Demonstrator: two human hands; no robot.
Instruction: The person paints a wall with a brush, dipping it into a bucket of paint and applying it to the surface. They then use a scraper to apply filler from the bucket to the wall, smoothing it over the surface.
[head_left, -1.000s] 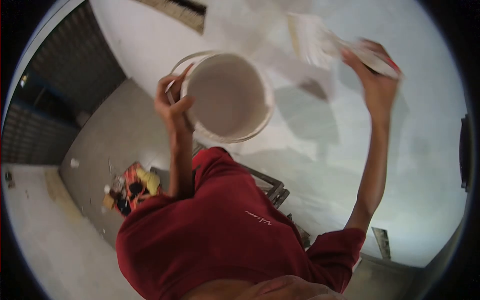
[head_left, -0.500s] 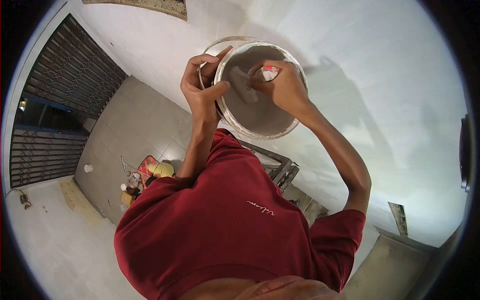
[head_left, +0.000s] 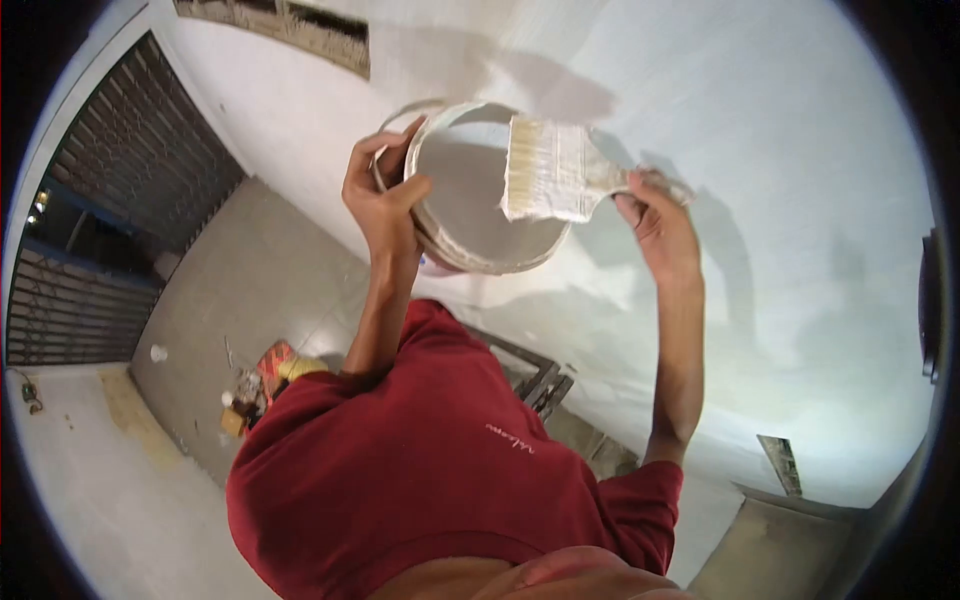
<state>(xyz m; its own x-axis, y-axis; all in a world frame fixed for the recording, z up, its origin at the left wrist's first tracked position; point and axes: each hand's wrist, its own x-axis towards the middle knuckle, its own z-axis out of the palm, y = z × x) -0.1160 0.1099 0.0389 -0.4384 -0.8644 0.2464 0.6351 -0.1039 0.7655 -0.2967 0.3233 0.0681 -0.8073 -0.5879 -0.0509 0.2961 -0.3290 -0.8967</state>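
Note:
A round paint bucket (head_left: 490, 266) with a paint-crusted rim is tipped so its mouth faces me, pale grey-white paint inside. My left hand (head_left: 385, 195) grips it at the left side, thumb over the rim and fingers behind near the wire handle. My right hand (head_left: 660, 220) is closed round the handle of a wide paintbrush (head_left: 555, 172), out to the right of the bucket. The brush is coated in white paint, its yellowish bristles pointing left and overlapping the bucket's mouth in this view.
A pale painted wall (head_left: 800, 200) rises close in front and to the right. Below me stands a dark wooden frame (head_left: 545, 385). Assorted items, among them a small box (head_left: 233, 421), lie on the tiled floor (head_left: 250, 270) to the left, near a metal lattice gate (head_left: 140, 150).
My right hand has come out of the bucket and moved right, bringing the paintbrush into full view. The bucket and my left hand have shifted slightly left in the view.

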